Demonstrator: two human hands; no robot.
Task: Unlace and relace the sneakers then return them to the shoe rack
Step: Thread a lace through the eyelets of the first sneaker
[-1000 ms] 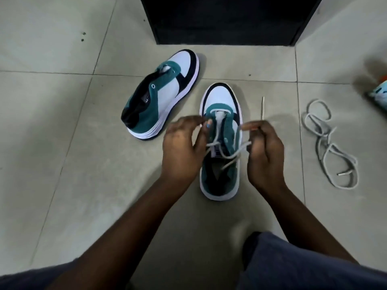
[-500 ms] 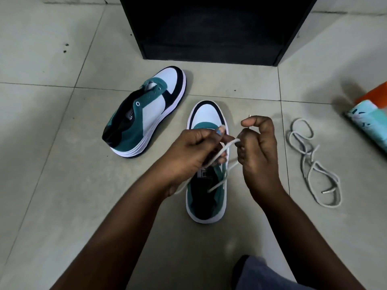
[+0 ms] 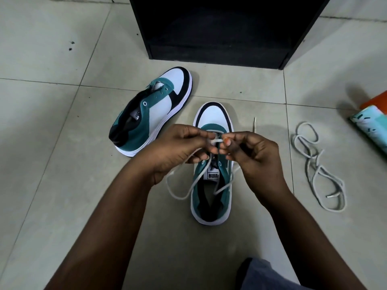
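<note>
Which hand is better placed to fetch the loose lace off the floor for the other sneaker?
Probably the right hand: the loose lace lies on the tiles just off its side. The left hand would have to cross the upright sneaker.

Dim, soft shadows — wide-angle bending at edges.

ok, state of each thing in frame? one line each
upright sneaker: standing on its sole, partly laced
lace in the hands: slack loop trailing on the floor
left hand: pinching the lace
right hand: pinching the lace
tipped sneaker: on its side, unlaced
loose lace: tangled on the floor
shoe rack: open, bottom shelf bare
</note>
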